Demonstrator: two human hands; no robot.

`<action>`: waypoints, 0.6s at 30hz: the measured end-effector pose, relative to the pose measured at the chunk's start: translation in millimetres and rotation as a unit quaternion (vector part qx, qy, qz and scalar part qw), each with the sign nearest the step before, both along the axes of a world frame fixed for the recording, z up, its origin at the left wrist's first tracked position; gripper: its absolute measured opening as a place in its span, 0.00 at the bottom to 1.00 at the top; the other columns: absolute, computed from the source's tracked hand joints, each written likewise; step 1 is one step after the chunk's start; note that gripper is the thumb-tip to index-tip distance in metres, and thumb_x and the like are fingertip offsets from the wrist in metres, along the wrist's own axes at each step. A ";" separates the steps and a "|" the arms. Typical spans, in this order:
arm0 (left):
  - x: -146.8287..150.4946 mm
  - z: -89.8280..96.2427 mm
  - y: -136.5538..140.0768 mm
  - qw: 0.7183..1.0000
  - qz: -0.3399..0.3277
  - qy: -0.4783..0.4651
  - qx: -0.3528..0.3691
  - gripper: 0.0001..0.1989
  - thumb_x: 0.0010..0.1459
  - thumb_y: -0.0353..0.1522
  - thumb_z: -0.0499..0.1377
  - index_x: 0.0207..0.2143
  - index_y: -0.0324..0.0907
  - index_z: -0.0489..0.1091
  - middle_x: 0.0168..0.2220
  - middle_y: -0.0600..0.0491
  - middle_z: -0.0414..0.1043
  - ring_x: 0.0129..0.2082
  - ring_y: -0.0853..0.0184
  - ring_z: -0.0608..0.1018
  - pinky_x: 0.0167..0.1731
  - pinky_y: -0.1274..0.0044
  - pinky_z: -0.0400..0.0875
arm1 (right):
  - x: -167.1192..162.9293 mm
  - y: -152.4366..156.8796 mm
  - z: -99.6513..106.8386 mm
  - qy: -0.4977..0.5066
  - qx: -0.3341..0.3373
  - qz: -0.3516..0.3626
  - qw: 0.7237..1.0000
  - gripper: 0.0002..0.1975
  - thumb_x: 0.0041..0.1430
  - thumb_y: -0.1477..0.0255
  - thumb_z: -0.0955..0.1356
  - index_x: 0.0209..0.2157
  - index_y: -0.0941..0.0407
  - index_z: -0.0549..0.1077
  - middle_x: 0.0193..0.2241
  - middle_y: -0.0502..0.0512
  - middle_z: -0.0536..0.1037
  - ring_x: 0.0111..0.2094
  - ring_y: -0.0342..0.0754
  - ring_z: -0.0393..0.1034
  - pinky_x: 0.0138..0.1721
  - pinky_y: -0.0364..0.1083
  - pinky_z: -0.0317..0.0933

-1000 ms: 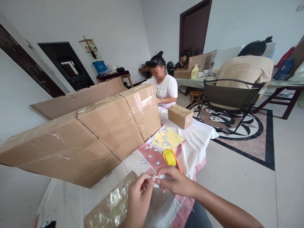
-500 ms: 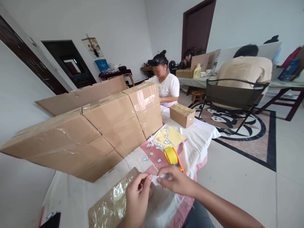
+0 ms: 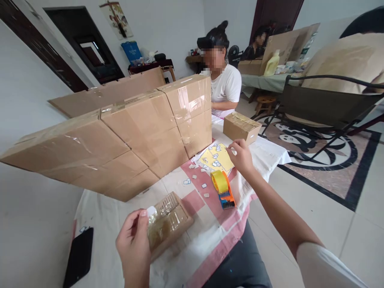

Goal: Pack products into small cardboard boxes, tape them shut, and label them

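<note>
My left hand pinches a small white piece of paper with a rounded edge between thumb and forefinger. That hand is just left of a small cardboard box covered in clear tape. Farther out, my right hand is closed in a pinch beside the yellow sheet; a speck of white shows at its fingertips, too small to name. Several small white pieces lie on the sheet and on the cloth around it. A tape dispenser with a yellow roll lies nearer, below the right hand.
Stacked cardboard boxes form a wall along the table's left side. Another small box stands at the far right end. A black phone lies at lower left. Across the table sits a person in white; a folding chair stands beyond.
My hands have moved apart. The left went left and down with the white paper piece; the right reached forward to the yellow sheet's edge. The view has shifted, showing more of the taped box.
</note>
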State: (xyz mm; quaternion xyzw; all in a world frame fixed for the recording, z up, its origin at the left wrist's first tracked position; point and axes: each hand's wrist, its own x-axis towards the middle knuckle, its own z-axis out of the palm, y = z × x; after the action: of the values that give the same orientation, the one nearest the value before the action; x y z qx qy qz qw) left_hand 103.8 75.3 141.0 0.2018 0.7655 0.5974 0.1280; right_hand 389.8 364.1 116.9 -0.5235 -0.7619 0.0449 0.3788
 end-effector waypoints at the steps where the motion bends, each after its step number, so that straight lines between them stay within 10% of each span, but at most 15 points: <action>1: 1.4 -1.7 -2.6 1.000 0.002 0.003 -0.015 0.21 0.50 0.50 0.66 0.36 0.43 0.76 0.33 0.55 0.76 0.34 0.66 0.75 0.32 0.77 0.68 | -2.4 21.5 -6.9 -0.079 -0.016 -0.029 0.996 0.16 0.70 0.67 0.60 0.44 0.59 0.76 0.50 0.68 0.70 0.50 0.59 0.64 0.50 0.53 0.59; 11: 6.7 -12.8 -13.7 0.998 0.005 0.016 -0.053 0.22 0.48 0.52 0.66 0.33 0.44 0.76 0.37 0.54 0.77 0.40 0.63 0.76 0.42 0.74 0.71 | -8.6 79.6 -65.9 -0.319 -0.224 0.135 0.911 0.15 0.59 0.63 0.73 0.42 0.58 0.81 0.42 0.64 0.77 0.46 0.56 0.67 0.44 0.48 0.56; 18: -4.2 -23.4 -30.4 1.000 0.012 0.003 -0.022 0.22 0.47 0.52 0.67 0.33 0.43 0.76 0.34 0.55 0.77 0.36 0.65 0.76 0.37 0.77 0.71 | -6.3 14.6 1.6 -0.174 -0.169 0.136 0.961 0.20 0.72 0.64 0.59 0.53 0.59 0.75 0.45 0.64 0.76 0.41 0.50 0.72 0.42 0.46 0.63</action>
State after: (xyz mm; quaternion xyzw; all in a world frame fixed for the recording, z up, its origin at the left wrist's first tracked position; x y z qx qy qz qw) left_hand 99.6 44.9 117.5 0.1916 0.7808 0.5817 0.1235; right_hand 383.4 378.8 118.5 -0.4710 -0.8613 0.1327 0.1368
